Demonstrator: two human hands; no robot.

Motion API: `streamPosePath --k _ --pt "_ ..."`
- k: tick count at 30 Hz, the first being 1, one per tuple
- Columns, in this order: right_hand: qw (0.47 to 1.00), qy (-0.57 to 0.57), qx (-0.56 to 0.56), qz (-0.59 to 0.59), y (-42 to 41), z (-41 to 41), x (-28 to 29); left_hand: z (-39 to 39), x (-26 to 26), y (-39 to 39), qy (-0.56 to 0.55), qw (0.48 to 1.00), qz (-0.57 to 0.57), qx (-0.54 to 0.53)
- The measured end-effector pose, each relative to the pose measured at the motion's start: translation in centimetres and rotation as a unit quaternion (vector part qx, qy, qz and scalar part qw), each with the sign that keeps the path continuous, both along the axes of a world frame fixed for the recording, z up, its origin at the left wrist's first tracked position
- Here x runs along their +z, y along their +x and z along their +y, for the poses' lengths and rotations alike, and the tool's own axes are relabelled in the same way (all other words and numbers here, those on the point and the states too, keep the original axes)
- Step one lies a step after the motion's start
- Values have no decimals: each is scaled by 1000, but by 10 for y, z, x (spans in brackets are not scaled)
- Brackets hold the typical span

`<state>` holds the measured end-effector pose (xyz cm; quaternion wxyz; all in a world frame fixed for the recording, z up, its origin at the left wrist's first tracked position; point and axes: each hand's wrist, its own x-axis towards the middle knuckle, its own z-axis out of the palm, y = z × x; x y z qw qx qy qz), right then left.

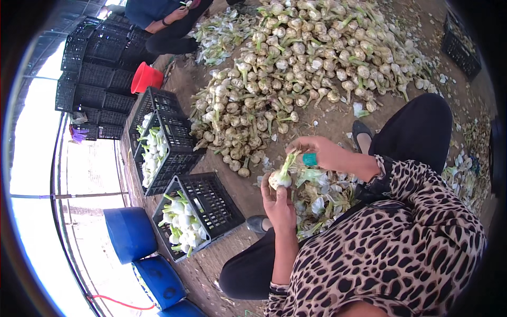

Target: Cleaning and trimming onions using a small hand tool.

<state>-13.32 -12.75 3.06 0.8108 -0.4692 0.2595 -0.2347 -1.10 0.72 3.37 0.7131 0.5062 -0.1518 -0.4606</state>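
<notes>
My left hand holds a garlic bulb between thumb and fingers, its roots to the left and its green stem pointing up. At the top of that stem are the bent fingers of my right hand, with green tape around one finger; whether they grip the stem I cannot tell. Below the hands, peeled garlic skins lie between my legs. Ahead is a large heap of unpeeled garlic bulbs with stems.
Two black plastic crates with white trimmed garlic stand at left, near a red bucket and blue barrels. Stacked black crates are behind. Another person sits at the top left. One more crate stands at far right.
</notes>
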Motion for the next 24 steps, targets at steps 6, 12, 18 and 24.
streamPosePath --k 6,12,18,24 --pt "961 -242 -3 135 -5 -1 6 2 -4 2 20 999 -49 -11" --pt "951 -187 117 216 -11 -15 -5 2 -3 7 41 963 -254 -74" --pt "958 286 -8 3 -6 -4 -7 1 4 6 -64 990 -43 -114" --pt "937 334 -30 -96 -6 -6 -25 7 9 7 -85 985 38 -142"
